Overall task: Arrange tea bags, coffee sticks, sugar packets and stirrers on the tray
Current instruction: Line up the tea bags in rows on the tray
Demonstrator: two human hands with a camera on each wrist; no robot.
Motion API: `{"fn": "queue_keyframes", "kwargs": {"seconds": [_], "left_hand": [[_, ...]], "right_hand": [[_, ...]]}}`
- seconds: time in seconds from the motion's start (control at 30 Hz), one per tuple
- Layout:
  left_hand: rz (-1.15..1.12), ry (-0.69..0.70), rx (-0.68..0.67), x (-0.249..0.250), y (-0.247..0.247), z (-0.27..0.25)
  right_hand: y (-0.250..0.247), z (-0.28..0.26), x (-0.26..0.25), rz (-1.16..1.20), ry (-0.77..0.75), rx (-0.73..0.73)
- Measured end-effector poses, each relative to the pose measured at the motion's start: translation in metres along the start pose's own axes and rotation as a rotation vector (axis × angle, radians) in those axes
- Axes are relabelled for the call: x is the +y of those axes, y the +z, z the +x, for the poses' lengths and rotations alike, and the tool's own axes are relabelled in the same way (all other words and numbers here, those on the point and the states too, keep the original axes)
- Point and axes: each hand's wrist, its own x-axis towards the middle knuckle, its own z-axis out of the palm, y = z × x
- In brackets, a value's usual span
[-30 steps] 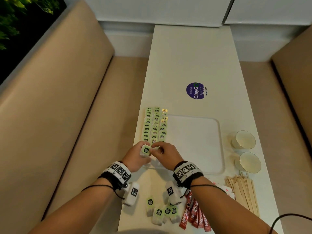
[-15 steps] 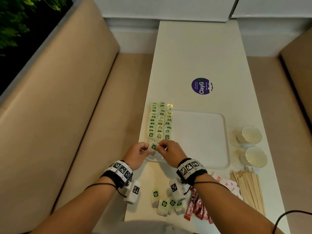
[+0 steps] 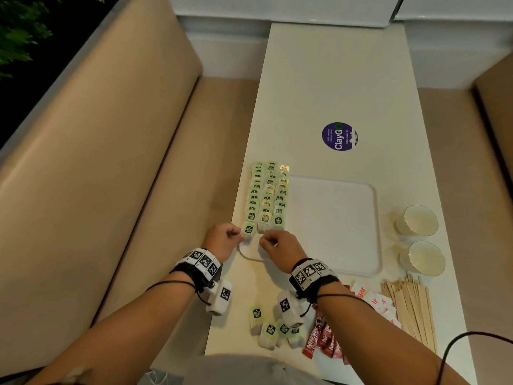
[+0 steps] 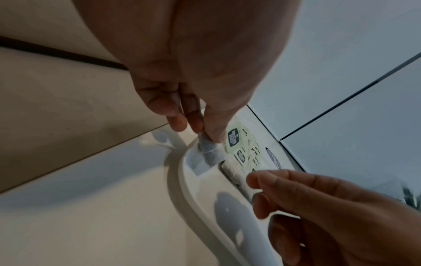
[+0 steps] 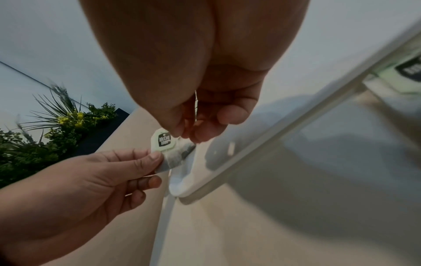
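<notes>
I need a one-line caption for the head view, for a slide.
Both hands set a tea bag at the tray's near left corner.

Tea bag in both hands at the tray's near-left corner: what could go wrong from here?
1. The tea bag is going down against the end of the left row; the overlapped bags could shift if the left hand or right hand nudges them.
2. It sits at the tray rim, so it may end up hanging over the edge.
3. The right wrist hangs above loose tea bags and coffee sticks; pulling back could scatter them.
</notes>
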Motion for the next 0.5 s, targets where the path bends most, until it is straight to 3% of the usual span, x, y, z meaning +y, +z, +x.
{"fn": "queue_keyframes", "kwargs": {"seconds": [0.5], "left_hand": [[0.044, -0.116, 0.050, 0.009, 0.007, 0.019]], "right_hand": [[-0.009, -0.022, 0.037, -0.009, 0.069, 0.013]]}}
